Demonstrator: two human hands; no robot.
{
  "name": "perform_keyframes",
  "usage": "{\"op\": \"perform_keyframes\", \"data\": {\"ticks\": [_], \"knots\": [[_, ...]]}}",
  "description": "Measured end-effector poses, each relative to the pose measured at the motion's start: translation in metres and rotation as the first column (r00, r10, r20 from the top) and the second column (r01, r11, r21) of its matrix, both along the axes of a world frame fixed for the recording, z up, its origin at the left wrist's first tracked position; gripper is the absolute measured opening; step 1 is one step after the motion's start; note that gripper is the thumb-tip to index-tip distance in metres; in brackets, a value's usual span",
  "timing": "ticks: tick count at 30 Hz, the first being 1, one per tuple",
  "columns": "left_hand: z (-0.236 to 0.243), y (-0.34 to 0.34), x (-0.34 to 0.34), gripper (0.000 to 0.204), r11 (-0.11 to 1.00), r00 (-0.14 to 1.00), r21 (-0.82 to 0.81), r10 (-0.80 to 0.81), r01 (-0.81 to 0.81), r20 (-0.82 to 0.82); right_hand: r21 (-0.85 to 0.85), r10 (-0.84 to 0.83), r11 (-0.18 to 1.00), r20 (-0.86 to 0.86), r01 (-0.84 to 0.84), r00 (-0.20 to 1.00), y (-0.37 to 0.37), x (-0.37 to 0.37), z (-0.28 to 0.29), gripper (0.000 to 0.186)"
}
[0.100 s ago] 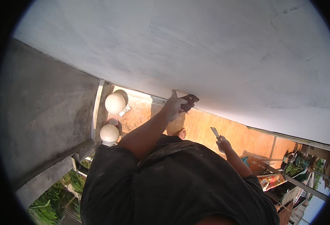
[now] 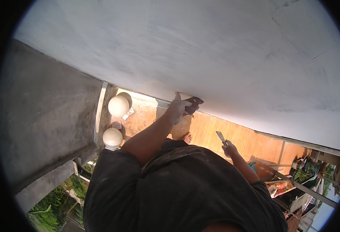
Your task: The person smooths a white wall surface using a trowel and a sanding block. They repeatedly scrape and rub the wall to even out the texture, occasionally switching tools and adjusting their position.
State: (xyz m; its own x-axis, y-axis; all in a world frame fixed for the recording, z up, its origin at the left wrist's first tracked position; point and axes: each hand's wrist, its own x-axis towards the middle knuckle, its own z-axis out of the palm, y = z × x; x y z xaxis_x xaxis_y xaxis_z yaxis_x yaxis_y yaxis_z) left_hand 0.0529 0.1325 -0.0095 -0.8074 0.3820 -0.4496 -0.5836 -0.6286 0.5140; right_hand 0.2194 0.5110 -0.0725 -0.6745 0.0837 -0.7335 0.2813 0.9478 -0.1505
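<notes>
Our left hand [image 2: 176,108], gripping a dark sheet [image 2: 193,105] that looks like sandpaper, has shifted slightly leftward beside the pale wall [image 2: 216,46]; we take that as a small rubbing stroke, though contact is hard to confirm. Our right hand [image 2: 229,149] grips a putty knife [image 2: 220,136], held apart from the sheet.

Open-air terrace or balcony; whether of a home, not certain. Shown by: sunlit orange-brown floor [image 2: 212,125]; pale, scuffed wall [image 2: 216,46] along the floor's upper edge; dark grey wall [image 2: 50,100] beyond its left edge; two cream round-topped objects [image 2: 118,106] near its upper left corner; green plants [image 2: 48,208] at lower left; rail [image 2: 313,190], foliage [image 2: 303,174] and blue sky [image 2: 322,217] past its right edge.
</notes>
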Motion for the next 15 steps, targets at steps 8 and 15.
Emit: {"op": "perform_keyframes", "data": {"ticks": [8,15], "knots": [[0.067,0.009,-0.002,0.087,0.995,0.999,-0.103,0.011,-0.007,0.047,-0.112,0.109,0.987,-0.094,-0.12,0.99,-0.002,-0.039,-0.008,0.058],[0.108,0.023,0.036,0.08,0.948,0.998,-0.316,-0.042,0.028,-0.037,-0.064,0.211,0.975,-0.028,-0.213,0.977,-0.001,-0.046,0.0,0.033]]}}
